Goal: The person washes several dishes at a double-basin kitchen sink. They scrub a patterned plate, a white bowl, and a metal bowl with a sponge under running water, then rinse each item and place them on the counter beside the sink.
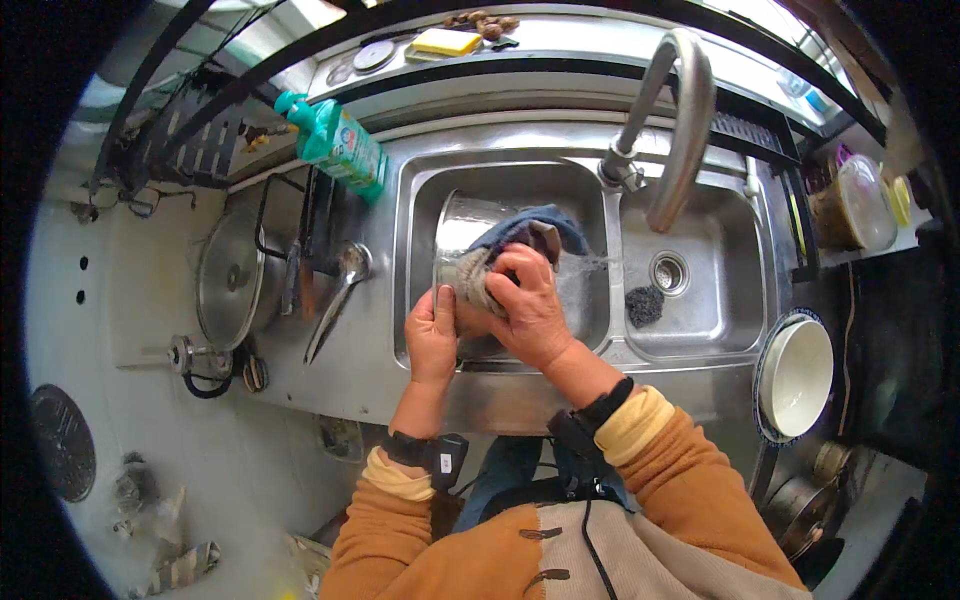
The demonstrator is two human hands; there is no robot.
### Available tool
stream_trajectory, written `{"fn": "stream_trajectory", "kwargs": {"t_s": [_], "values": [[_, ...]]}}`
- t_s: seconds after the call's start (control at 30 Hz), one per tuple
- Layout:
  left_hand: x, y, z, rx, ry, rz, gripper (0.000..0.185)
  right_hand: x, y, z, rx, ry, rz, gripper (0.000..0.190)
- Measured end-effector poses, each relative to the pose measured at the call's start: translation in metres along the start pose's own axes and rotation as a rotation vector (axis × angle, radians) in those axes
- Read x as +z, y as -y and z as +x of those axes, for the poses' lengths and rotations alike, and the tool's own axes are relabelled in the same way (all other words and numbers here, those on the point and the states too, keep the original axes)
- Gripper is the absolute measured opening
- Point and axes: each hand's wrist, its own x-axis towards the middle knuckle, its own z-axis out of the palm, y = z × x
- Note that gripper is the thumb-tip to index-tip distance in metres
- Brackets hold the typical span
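Observation:
A clear see-through container [466,219] is held tilted over the left basin [427,191] of a steel double sink. My left hand [433,334] grips its near rim, thumb on the outside. Bunched in my right hand [529,304] is a blue and grey cloth [529,225], pressed against the container. The fingers of that hand are curled around the cloth, and part of the container's wall is hidden behind hand and cloth. Several streaks of what looks like water show to the right of the cloth.
A curved steel faucet [686,127] arches over the right basin [697,322], where a dark scouring pad [645,306] lies by the drain. A green pump bottle [345,150] and a ladle [341,289] are on the left. White bowls [796,379] stand at the right edge.

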Motion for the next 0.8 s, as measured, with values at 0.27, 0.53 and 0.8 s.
{"fn": "stream_trajectory", "kwargs": {"t_s": [0.27, 0.53, 0.8], "values": [[-0.008, -0.035, -0.015, 0.080, 0.111, 0.268, 0.028, 0.008, -0.054, 0.046, 0.318, -0.011, 0.076, 0.048], [-0.028, -0.058, -0.042, 0.067, 0.155, 0.220, 0.027, -0.011, -0.107, 0.034, 1.210, 0.310, 0.853, 0.055], [-0.032, -0.074, -0.034, 0.104, 0.254, 0.361, 0.028, -0.011, -0.082, 0.007, 0.712, -0.005, 0.700, 0.041]]}}
